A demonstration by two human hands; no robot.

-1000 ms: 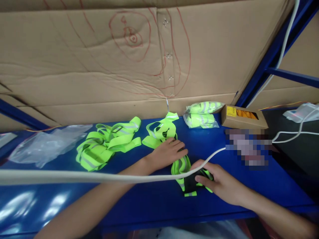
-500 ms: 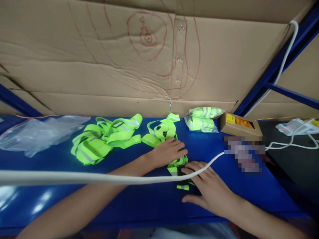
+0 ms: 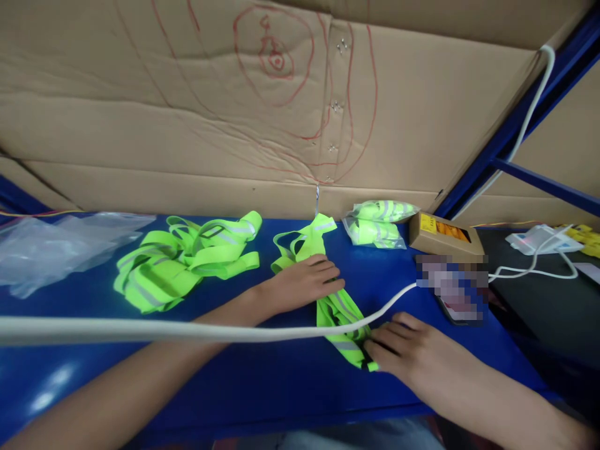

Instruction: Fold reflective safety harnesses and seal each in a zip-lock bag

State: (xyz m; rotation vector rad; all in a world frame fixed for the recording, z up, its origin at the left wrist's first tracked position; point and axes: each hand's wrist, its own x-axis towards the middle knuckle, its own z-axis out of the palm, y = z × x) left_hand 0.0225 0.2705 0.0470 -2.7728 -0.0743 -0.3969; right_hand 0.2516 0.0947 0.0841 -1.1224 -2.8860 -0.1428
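Observation:
A bunch of neon-green reflective straps (image 3: 340, 309) with grey stripes stretches between my hands on the blue surface. Its far part spreads in loose loops beyond my left hand (image 3: 314, 279), whose fingers curl down over the middle of the bunch. At the near end, the bent fingers of my right hand (image 3: 407, 347) grip the straps, with a small dark piece showing there. My right fingertips are partly hidden. A larger heap of the same reflective straps (image 3: 164, 269) lies to the left, apart from both hands.
A white cable (image 3: 187, 330) crosses in front of my arms. Clear plastic bags (image 3: 60, 247) lie at left. Toward the back right are bagged straps (image 3: 377, 231), a cardboard box (image 3: 429, 240) and a phone (image 3: 457, 297). A cardboard wall (image 3: 210, 137) stands behind the blue shelf (image 3: 262, 387).
My right hand has closed on the near end of the straps and moved toward me and right. The bunch is now pulled straighter. My left hand stays over its middle.

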